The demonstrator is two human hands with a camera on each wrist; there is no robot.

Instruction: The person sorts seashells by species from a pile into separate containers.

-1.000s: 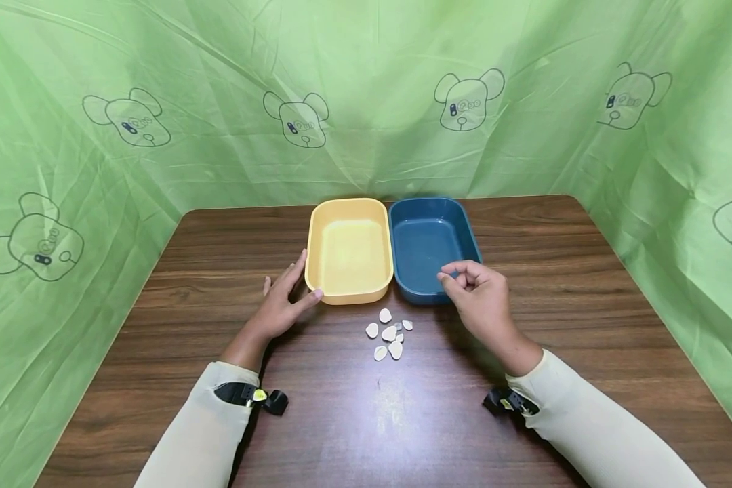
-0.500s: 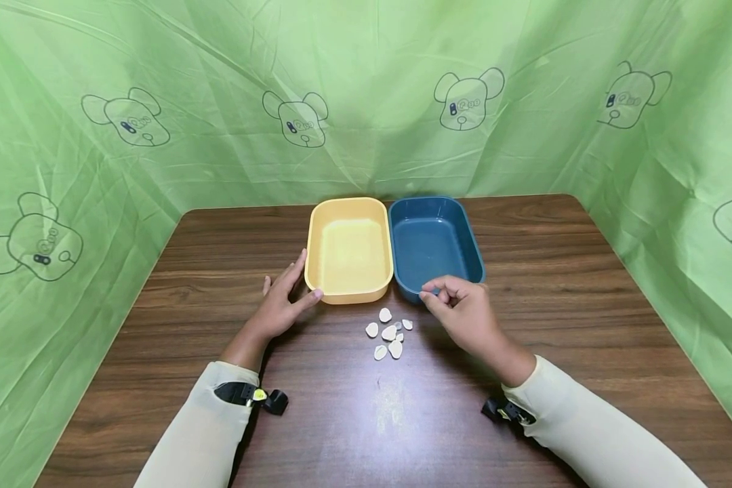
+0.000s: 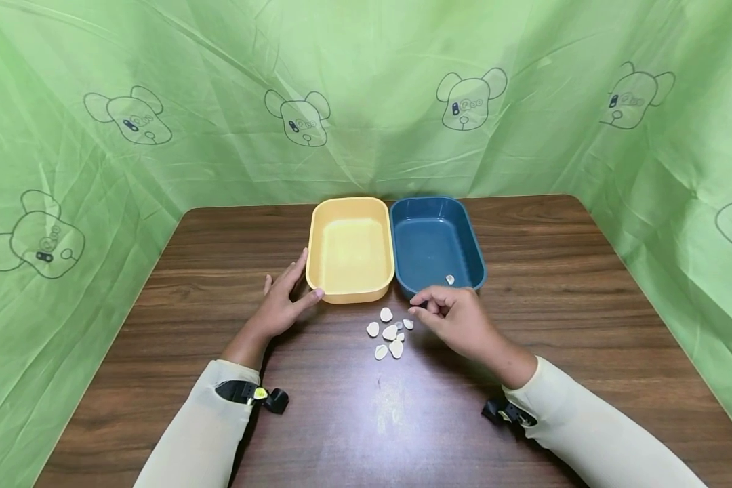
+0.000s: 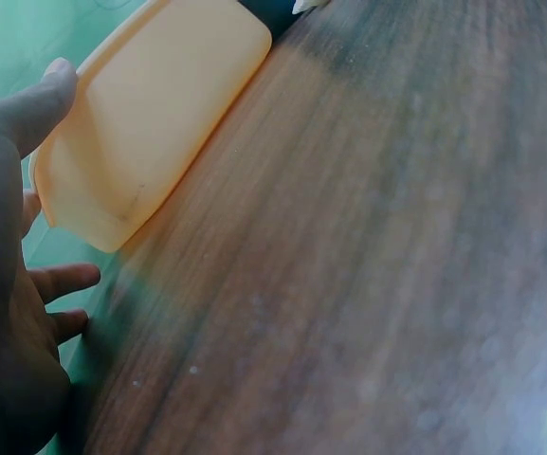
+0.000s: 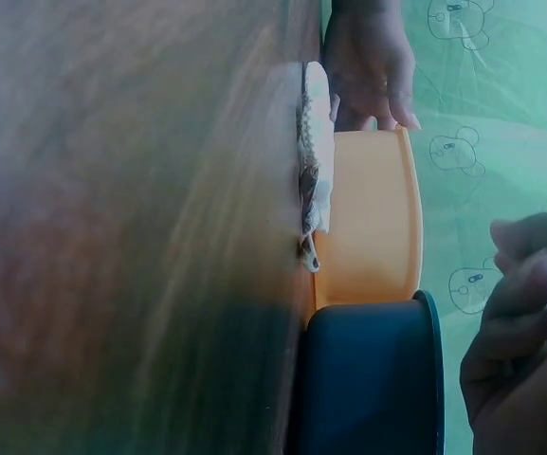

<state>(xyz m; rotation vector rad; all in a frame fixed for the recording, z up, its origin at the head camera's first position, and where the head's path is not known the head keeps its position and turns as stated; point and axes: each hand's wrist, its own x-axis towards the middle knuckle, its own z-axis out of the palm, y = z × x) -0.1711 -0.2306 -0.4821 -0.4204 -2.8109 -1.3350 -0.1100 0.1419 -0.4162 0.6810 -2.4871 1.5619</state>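
Note:
My left hand (image 3: 283,305) rests against the near left corner of a yellow tray (image 3: 350,297), thumb on its front rim and fingers along its side. To the right of it stands a blue tray (image 3: 430,237), with one small whitish shell (image 3: 450,279) lying in its near end. My right hand (image 3: 457,318) hovers in front of the blue tray, fingers bent, a small gap between thumb and forefinger, and nothing visible held. Just left of its fingertips lies a loose group of several pale shells (image 3: 390,333) on the table. In the right wrist view the shells (image 5: 315,152) appear edge-on.
Both trays stand side by side on a brown wood-grain table (image 3: 341,420), toward its back edge. A green curtain (image 3: 372,95) with printed bear heads hangs behind and at both sides. Each wrist wears a black strap (image 3: 238,392).
My right hand has moved from over the blue tray toward the pile, down and left. The shell in the blue tray has come into sight. The left hand keeps its place.

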